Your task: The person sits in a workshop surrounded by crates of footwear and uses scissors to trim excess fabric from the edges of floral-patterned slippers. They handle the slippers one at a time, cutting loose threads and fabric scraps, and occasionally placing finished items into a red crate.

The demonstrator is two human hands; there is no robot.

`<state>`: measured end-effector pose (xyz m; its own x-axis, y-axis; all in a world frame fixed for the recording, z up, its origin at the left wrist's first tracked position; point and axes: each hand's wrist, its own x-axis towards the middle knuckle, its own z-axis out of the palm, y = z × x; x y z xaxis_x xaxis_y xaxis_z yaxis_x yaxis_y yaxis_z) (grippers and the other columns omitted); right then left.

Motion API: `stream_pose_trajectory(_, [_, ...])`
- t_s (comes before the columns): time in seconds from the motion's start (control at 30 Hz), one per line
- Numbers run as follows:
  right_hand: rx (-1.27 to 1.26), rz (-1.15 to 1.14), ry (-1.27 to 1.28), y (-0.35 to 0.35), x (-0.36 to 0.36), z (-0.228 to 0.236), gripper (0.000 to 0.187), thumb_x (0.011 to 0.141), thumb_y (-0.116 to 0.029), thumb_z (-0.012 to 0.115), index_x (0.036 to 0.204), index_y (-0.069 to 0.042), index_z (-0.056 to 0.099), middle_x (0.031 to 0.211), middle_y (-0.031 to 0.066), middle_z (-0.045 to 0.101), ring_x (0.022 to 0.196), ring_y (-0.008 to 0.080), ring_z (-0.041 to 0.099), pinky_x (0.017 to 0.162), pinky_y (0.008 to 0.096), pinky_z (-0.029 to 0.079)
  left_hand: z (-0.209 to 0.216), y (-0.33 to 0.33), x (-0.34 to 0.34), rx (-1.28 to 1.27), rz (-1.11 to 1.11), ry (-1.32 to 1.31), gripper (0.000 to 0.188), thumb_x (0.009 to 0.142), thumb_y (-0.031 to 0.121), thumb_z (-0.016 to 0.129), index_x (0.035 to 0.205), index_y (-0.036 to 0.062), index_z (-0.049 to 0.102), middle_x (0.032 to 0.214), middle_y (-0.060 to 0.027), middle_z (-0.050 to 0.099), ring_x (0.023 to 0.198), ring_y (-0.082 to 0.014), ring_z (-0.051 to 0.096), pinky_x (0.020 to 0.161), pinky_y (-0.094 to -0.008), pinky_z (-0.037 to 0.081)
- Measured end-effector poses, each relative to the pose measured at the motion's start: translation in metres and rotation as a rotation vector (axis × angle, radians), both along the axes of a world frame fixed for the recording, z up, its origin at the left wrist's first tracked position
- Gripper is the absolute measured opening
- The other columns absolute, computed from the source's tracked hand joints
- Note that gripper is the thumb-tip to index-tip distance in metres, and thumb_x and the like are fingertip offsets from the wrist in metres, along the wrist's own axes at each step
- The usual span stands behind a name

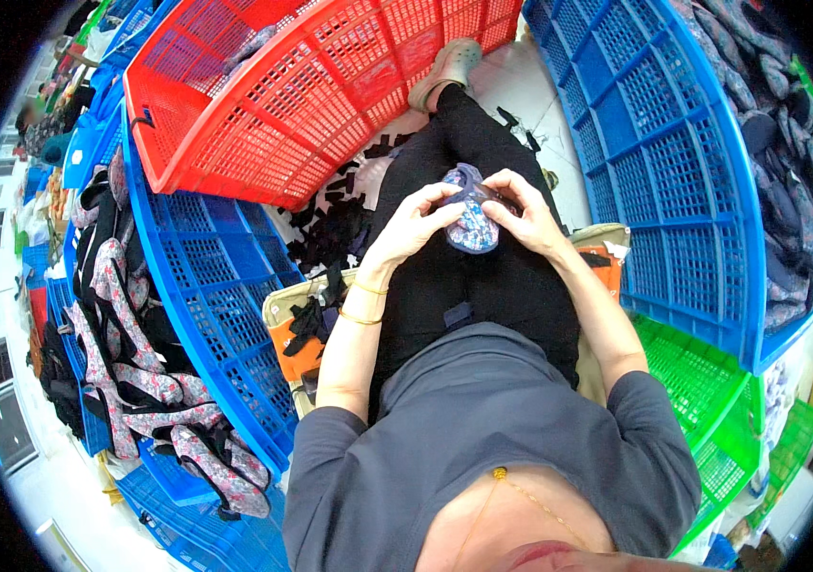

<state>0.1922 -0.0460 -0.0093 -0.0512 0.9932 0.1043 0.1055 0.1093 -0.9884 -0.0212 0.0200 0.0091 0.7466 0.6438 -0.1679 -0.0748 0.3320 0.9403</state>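
Over my lap I hold a small blue floral fabric shoe [473,232] with dark purple edging, between both hands. My left hand [418,221] pinches its left side with thumb and fingers. On the other side, my right hand [527,217] grips the dark edging near the middle, thumb and fingertips close together. The rounded patterned end of the shoe points toward me. Part of its far end shows above my fingers, and the fingers cover its sides.
A red crate [330,91] stands ahead. Blue crates flank me on the left [220,286] and right [664,172]. Pink floral shoes [144,381] pile up at left, darker floral shoes [788,191] at right. Green crates [702,381] stand near right. Black scraps [330,224] litter the floor.
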Motion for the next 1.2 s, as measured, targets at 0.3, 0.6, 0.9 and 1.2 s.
stream_pose_trajectory(0.3, [0.094,0.275,-0.197,0.026,0.013,0.03,0.022,0.087,-0.014,0.07,0.102,-0.001,0.061,0.088,0.0011,0.06,0.079,0.0073,0.055,0.07,0.024,0.046,-0.008,0.0,-0.002,0.037,-0.055,-0.013,0.023,0.093,0.013,0.061,0.114,0.004,0.06,0.103,0.0033,0.06,0.093,-0.0043,0.053,0.085,-0.021,0.043])
stream_pose_trajectory(0.6, [0.103,-0.026,0.011,0.003,-0.002,0.025,0.025,0.087,-0.021,0.071,0.1,-0.004,0.058,0.086,0.0005,0.062,0.077,0.0081,0.056,0.073,0.0245,0.048,-0.004,0.007,0.008,0.147,-0.095,0.11,0.026,0.092,0.017,0.064,0.114,0.003,0.061,0.099,0.0018,0.061,0.088,-0.0056,0.054,0.08,-0.0221,0.045])
stream_pose_trajectory(0.9, [0.22,-0.674,-0.253,-0.002,0.097,0.122,0.019,0.088,-0.022,0.07,0.086,-0.004,0.065,0.076,0.0007,0.062,0.069,0.006,0.054,0.063,0.0244,0.045,0.194,0.11,-0.023,1.311,0.724,0.168,0.014,0.092,0.004,0.06,0.103,-0.002,0.067,0.1,-0.0081,0.065,0.095,-0.017,0.061,0.085,-0.0307,0.05])
stream_pose_trajectory(1.2, [-0.65,-0.989,-1.584,0.003,0.342,0.26,0.044,0.071,-0.035,0.075,0.099,-0.001,0.07,0.105,0.0215,0.068,0.098,0.0329,0.068,0.08,0.0419,0.056,0.175,0.143,-0.035,1.679,0.76,0.34,0.033,0.09,0.015,0.065,0.12,0.0018,0.061,0.123,-0.0175,0.059,0.119,-0.032,0.052,0.103,-0.0436,0.038])
